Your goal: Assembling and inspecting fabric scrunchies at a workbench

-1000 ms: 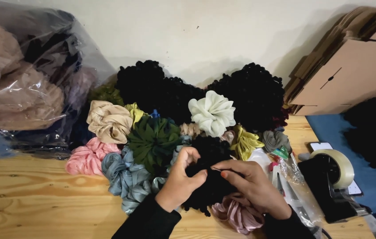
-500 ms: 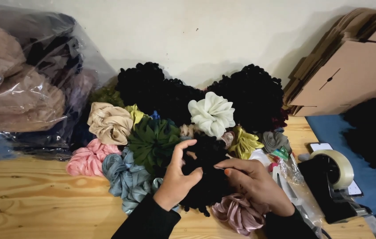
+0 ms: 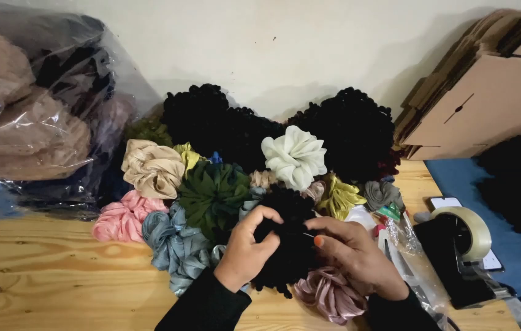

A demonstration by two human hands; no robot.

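Wooden tabletop [image 3: 46,288] against a pale wall, piled w/ fabric scrunchies; both hands work on a black one at front centre.

Left hand [image 3: 249,248] & right hand [image 3: 351,254] are both clamped on the black fuzzy scrunchie [image 3: 288,245], fingers pinching it from either side, prob. to keep the loop steady while it's handled. It's held just above the table edge of the pile, over a mauve satin scrunchie [image 3: 329,294] and beside a blue-grey one [image 3: 171,245]. As held, its long axis runs roughly near-to-far, from the person toward the wall; it's a ring, so no real front end. Behind: dark green [image 3: 211,193], white [image 3: 295,156], beige [image 3: 152,168], pink [image 3: 122,217] scrunchies, big black heaps at the back. Tape dispenser [image 3: 460,245] at right, flat cardboard boxes [image 3: 487,104] beyond it, clear bag of fabric goods [image 3: 27,122] at left.
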